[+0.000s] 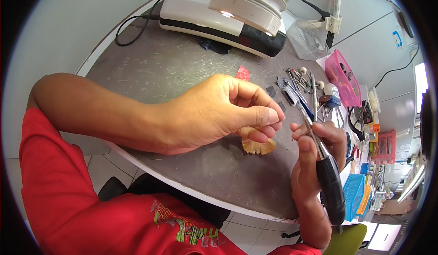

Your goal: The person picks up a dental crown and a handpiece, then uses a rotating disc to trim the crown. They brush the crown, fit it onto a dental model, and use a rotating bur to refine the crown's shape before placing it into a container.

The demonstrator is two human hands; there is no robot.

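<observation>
My left hand (pixel 214 111) reaches in from the left over the table, its thumb and fingers curled together in a pinch. Whatever may be between those fingertips is too small to make out. Just below them lies a yellowish dental cast (pixel 258 147), partly covered by the hand. My right hand (pixel 310 163), at the table's right edge, is closed around a rotary handpiece (pixel 331 189) with a black body and a metal nose, held slanting upward. The two hands are close but apart. Behind the handpiece's nose is a brush with pale bristles (pixel 290 94).
A white hood nozzle (pixel 248 13) hangs over a white-and-black machine (pixel 200 22) at the back. Several burs (pixel 299 78), a red piece (pixel 243 73) and a blue-labelled bottle (pixel 331 95) lie beyond my hands. A pink basket (pixel 342 79) and clear container (pixel 308 38) stand at back right.
</observation>
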